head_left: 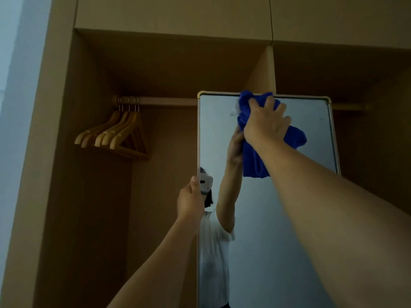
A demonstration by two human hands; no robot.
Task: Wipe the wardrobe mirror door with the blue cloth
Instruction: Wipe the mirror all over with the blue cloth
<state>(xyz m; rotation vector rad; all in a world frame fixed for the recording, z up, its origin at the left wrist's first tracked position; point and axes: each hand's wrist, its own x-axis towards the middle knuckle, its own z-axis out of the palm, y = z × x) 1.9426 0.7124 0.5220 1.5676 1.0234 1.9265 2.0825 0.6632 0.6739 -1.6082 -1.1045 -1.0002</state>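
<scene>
The wardrobe mirror door (311,130) stands upright in front of me, framed in pale metal with rounded top corners. My right hand (266,123) is raised and pressed against the glass near its top edge, bunching the blue cloth (253,161), which hangs down below the hand. My left hand (191,201) grips the mirror's left edge at mid height, thumb over the frame. The glass reflects a person with one arm raised.
The open wooden wardrobe (169,63) surrounds the mirror. A rail (160,100) runs across behind it, with several wooden hangers (115,134) at its left end. A vertical divider (266,72) rises behind the mirror's top. A pale wall (13,107) is at far left.
</scene>
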